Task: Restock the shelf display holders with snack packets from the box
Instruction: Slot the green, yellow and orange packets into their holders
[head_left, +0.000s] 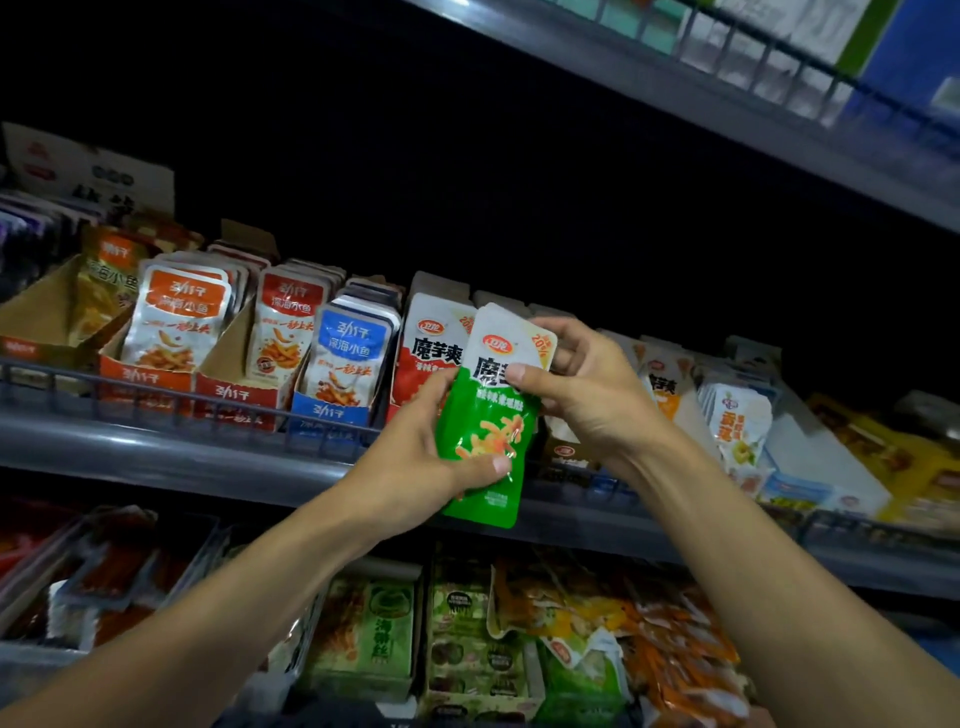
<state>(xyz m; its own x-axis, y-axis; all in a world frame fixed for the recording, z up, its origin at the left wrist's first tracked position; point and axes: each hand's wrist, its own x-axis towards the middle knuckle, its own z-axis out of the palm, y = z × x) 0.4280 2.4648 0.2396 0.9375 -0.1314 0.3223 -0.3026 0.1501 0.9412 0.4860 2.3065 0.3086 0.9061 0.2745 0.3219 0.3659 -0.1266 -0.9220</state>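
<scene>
While both hands meet in front of the middle shelf (156, 457), we see a green snack packet (485, 426) held upright between them, just in front of the row of display holders. Our left hand (415, 462) grips the packet's lower half, thumb pressed across the green front and fingers behind. Our right hand (582, 384) pinches the white upper part, thumb on the front near the printed logo and fingers curled behind the top edge. More than one packet may be stacked in this hold; the white edges at the top suggest it, but we cannot tell for certain.

We judge the packet to be light, thin and pliable, with a glossy film that may slide under a loose grip. A hold on the flat sealed margins, top and bottom, should steady it without crushing the soft contents.

To the left stands a red packet (431, 353) of the same brand, upright in its holder, with blue-fronted (348, 358) and orange-fronted packets (179, 322) farther left. The supply box is not in view.
</scene>
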